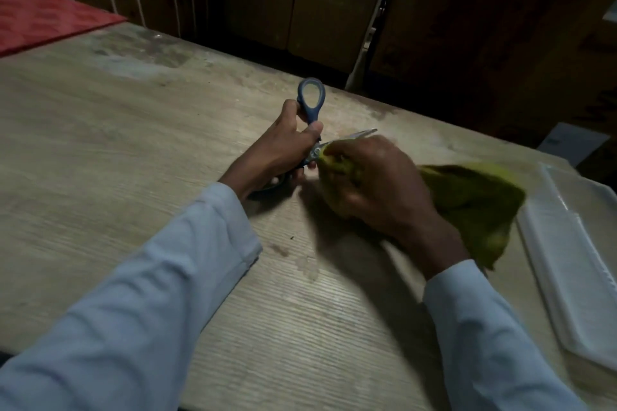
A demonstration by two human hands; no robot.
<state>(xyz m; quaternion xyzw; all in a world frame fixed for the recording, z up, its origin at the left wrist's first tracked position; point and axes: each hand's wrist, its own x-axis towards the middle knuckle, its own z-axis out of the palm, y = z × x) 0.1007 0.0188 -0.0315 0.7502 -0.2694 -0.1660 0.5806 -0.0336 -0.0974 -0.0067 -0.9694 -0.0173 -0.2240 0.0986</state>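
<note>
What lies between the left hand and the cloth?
Only the scissors, at their pivot: the left hand grips the handles, and the cloth touches the blades there. Head view.

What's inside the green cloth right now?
The scissors run blades-first into the green cloth, tip poking out beyond the right hand; the wrapped blade stretch is hidden.

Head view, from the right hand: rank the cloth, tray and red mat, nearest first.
1. Cloth, gripped in the right hand.
2. Tray, just to its right.
3. Red mat, at the far left corner.
</note>
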